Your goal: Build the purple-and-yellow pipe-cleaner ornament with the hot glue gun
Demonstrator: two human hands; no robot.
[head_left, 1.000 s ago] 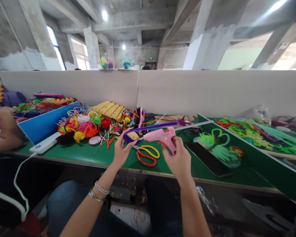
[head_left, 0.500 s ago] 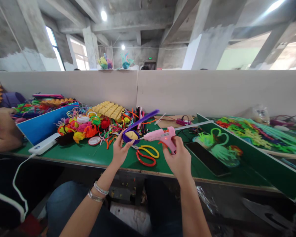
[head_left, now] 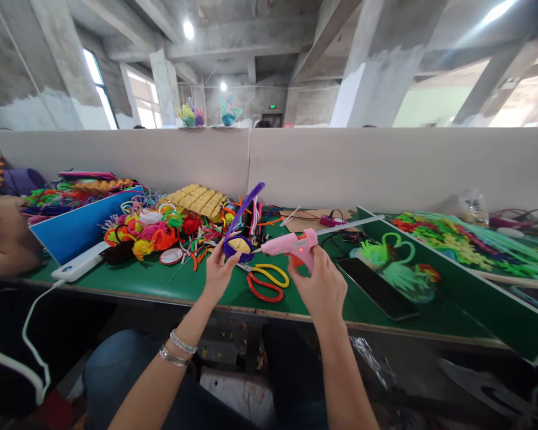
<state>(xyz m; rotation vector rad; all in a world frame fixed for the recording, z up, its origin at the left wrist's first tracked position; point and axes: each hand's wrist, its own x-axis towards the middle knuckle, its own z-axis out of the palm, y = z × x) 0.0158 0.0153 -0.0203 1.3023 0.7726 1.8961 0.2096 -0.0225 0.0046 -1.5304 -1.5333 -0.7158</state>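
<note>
Green felt is covering the long surface [head_left: 170,285], and it is carrying everything else in view. Pale divider boards [head_left: 385,167] are standing along its far edge. At far left a heap of coloured pipe cleaners and pompoms [head_left: 161,230] is spreading out beside a blue board [head_left: 78,227]; on the right, past a green partition [head_left: 452,286], more bright craft pieces are lying. A dark phone [head_left: 376,288] is resting flat just right of the hands, and red-and-yellow scissors [head_left: 266,280] are lying on the surface directly beneath them.

Held above the surface near its near edge, the right hand [head_left: 320,286] is gripping a pink glue gun [head_left: 291,245], fingers wrapped tight round the handle, with the nozzle pointing left. The left hand [head_left: 219,269] is pinching a purple pipe cleaner [head_left: 242,221], its fingers closed on a small ring that encircles a yellow piece, while the loose tail is sticking up and to the right. The nozzle is nearly touching that ring.

As a judgement: the hot tip is sitting very close to the left fingertips, so a slip could burn them, and glue could drip onto the scissors below. Another person's hand [head_left: 6,230] is working at far left, well apart.
</note>
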